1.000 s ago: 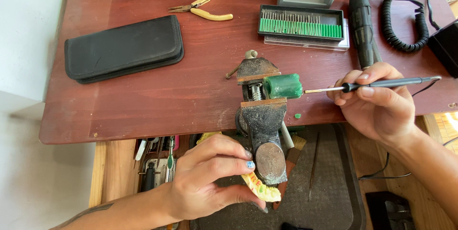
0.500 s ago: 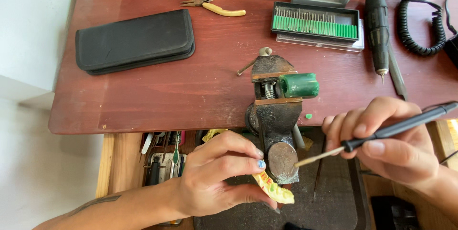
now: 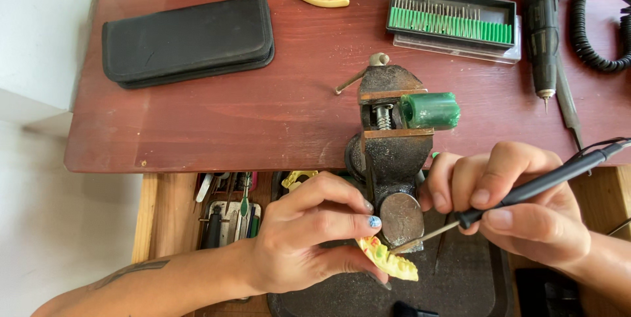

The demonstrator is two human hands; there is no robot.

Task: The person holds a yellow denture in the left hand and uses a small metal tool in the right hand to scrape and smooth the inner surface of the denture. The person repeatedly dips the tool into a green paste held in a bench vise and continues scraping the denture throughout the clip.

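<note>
A flat black zip case (image 3: 188, 39) with a matte surface lay on the left of the red-brown wooden table (image 3: 263, 120). The left hand (image 3: 309, 241) had its fingers closed on a small yellow-green wax piece (image 3: 388, 261) with a bumpy edge, held just under the round end of the dark metal vise (image 3: 393, 159). A green cylinder (image 3: 430, 110) sat in the vise. The right hand (image 3: 519, 208) gripped a slim black pen-shaped tool (image 3: 526, 191), its thin metal tip touching the wax piece. Behind stood a tray of green-based burs (image 3: 450, 20).
</note>
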